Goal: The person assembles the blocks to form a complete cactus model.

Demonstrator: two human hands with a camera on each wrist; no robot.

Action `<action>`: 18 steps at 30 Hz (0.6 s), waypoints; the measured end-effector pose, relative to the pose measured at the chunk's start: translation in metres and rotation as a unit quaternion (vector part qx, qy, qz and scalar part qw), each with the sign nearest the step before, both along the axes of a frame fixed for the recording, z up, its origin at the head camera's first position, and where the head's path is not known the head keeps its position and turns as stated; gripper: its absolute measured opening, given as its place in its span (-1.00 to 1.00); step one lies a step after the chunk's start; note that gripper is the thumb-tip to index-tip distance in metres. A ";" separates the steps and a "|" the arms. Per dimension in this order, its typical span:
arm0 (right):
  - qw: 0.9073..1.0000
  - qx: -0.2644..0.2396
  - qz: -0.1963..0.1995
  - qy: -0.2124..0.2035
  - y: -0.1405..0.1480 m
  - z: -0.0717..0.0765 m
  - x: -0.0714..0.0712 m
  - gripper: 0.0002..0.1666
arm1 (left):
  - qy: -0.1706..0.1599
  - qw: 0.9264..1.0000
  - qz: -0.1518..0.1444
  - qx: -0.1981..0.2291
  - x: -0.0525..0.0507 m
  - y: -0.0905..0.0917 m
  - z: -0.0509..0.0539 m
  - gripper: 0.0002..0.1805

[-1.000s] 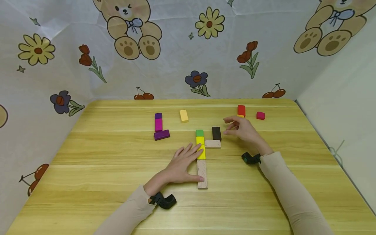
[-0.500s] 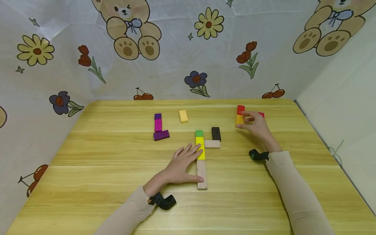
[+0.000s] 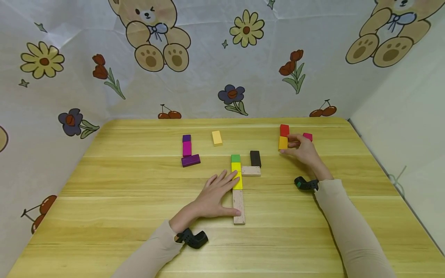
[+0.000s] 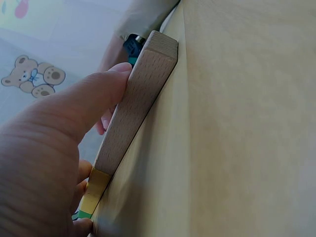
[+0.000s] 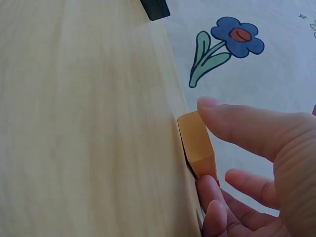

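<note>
My left hand point(image 3: 213, 199) lies with fingers spread against a row of blocks. Its fingertips touch the yellow part point(image 3: 237, 180), and its thumb touches the long plain wooden block point(image 3: 238, 199); a green block point(image 3: 235, 158) caps the far end. In the left wrist view, the thumb presses the side of that wooden block point(image 4: 136, 94). Farther right, my right hand point(image 3: 303, 150) has thumb and fingers at opposite ends of an orange block point(image 3: 283, 143), pinching it on the table. A red block point(image 3: 284, 130) stands just beyond the orange one.
A short plain block point(image 3: 251, 171) juts right from the row, with a black block point(image 3: 255, 158) behind it. Purple point(image 3: 191, 160) and magenta point(image 3: 187, 148) blocks lie left, near a pale yellow block point(image 3: 217, 138). Behind my right hand is a pink block point(image 3: 307, 136).
My right hand has moved right from beside the black block to the orange block and taken hold of it. My left hand stays on the row.
</note>
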State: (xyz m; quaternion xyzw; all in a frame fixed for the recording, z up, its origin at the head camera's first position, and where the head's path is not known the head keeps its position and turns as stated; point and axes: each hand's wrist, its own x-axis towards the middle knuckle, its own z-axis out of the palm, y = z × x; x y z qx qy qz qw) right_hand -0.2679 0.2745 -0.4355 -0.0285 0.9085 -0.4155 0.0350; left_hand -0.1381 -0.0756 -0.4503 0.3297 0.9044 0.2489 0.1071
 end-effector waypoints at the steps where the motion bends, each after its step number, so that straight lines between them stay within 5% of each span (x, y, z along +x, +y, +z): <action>1: 1.000 0.001 0.000 -0.002 0.000 0.000 0.000 -0.16 | -0.001 1.000 0.000 0.000 0.000 0.000 0.000 0.09; 18: 0.997 0.021 0.058 -0.038 0.004 0.005 -0.004 -0.07 | 0.000 1.000 -0.003 0.003 0.000 0.000 0.001 0.09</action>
